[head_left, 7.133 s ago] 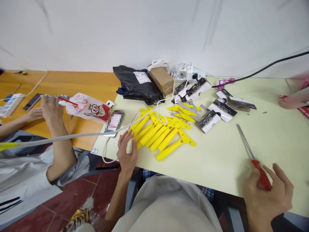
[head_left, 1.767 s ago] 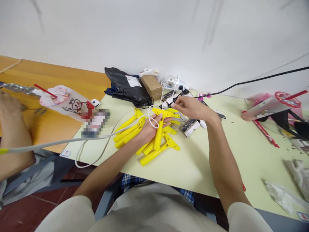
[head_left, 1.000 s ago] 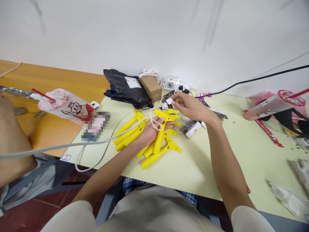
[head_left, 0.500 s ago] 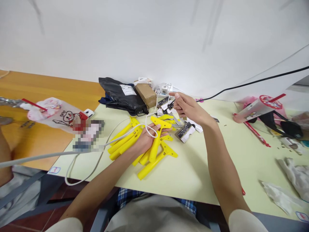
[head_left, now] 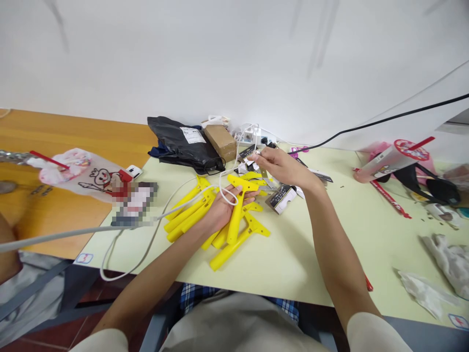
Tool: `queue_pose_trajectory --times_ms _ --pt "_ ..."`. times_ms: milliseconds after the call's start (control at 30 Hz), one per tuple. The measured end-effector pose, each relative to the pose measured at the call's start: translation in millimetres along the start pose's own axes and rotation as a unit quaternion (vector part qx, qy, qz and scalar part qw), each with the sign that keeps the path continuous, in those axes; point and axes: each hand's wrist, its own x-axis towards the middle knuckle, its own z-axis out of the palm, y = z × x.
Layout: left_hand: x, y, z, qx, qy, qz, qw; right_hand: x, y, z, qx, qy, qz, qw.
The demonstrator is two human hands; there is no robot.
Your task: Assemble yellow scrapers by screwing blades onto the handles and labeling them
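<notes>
The left hand [head_left: 220,211] holds a yellow T-shaped handle [head_left: 237,217] above similar yellow handles [head_left: 190,214] near the counter's [head_left: 289,264] front edge. The right hand [head_left: 280,165] bends over black-and-white cards [head_left: 282,199]; its grip is unclear. A black bag [head_left: 183,146] and brown box [head_left: 221,142] lie by the back edge.

Smooth, yellow T-shaped plastic handles [head_left: 235,225], creased black plastic bag [head_left: 183,149] (faintly glossy), matt, rectangular brown cardboard box [head_left: 220,143], smooth pale-green tabletop [head_left: 289,271]
</notes>
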Motion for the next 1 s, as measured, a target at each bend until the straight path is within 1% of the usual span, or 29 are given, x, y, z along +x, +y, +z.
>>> queue_pose_trajectory --times_ms 167,267,367,600,867,1000 --pt "0.7 -1.5 -2.4 0.006 0.004 0.000 1.000 -0.4 2.8 -1.6 -0.037 -0.045 0.038 0.998" --pt "1.2 -2.9 -3.8 0.009 0.007 -0.003 1.000 -1.8 -1.8 -4.4 -0.032 -0.058 0.067 0.996" --pt "1.7 -4.4 -5.0 0.014 0.005 -0.009 1.000 -2.6 -4.2 -4.8 -0.020 -0.072 0.081 0.994" --pt "-0.7 -4.6 -2.8 0.034 -0.013 -0.033 0.999 -1.6 4.8 3.5 0.012 -0.105 0.059 0.993" --pt "-4.7 -2.9 0.6 0.047 -0.048 -0.055 0.996 0.5 4.4 8.9 0.059 -0.135 0.041 0.988" --pt "-5.4 -2.3 0.6 0.057 -0.049 -0.057 0.996 1.7 4.3 11.1 0.055 -0.160 0.003 0.986"
